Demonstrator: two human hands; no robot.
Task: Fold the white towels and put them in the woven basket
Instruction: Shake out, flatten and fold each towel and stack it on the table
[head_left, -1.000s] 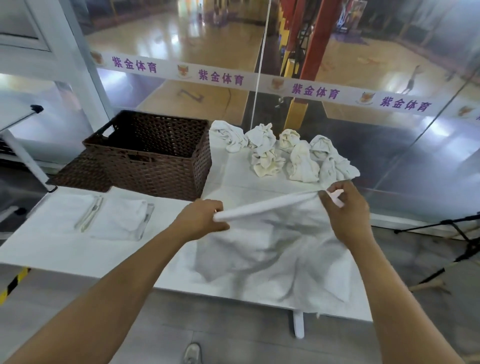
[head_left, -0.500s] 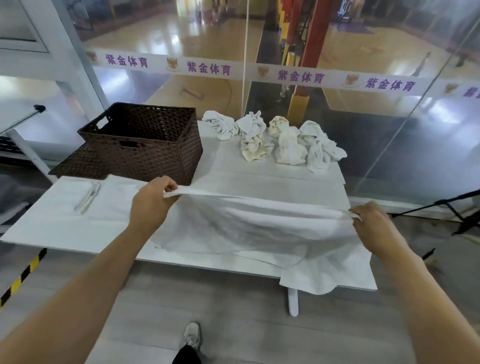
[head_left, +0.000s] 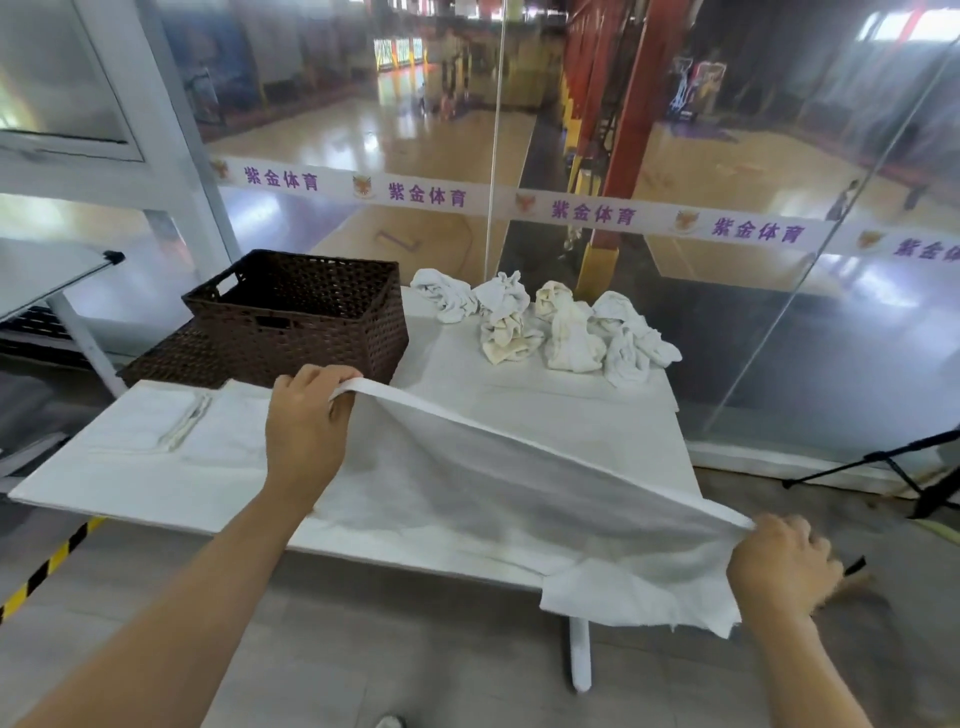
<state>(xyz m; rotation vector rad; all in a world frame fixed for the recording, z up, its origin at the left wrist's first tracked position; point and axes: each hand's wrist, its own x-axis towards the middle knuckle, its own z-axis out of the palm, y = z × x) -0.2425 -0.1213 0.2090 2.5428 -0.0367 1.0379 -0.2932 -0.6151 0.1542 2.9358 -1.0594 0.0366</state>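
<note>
- Bench (head_left: 571, 415): white top, carrying everything below.
- Towel (head_left: 493, 493): spread white, stretched taut between both hands over the bench's near edge, one corner hanging off.
- Woven basket (head_left: 306, 322): dark brown, at the far left of the bench.
- Crumpled towels (head_left: 550, 322): heaped just right of the basket.
- Left hand (head_left: 306, 431): grip curled round the towel's far corner.
- Right hand (head_left: 779, 566): grip pinching the near corner.

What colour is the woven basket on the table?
Dark brown woven basket, seen clearest in the head view.
</note>
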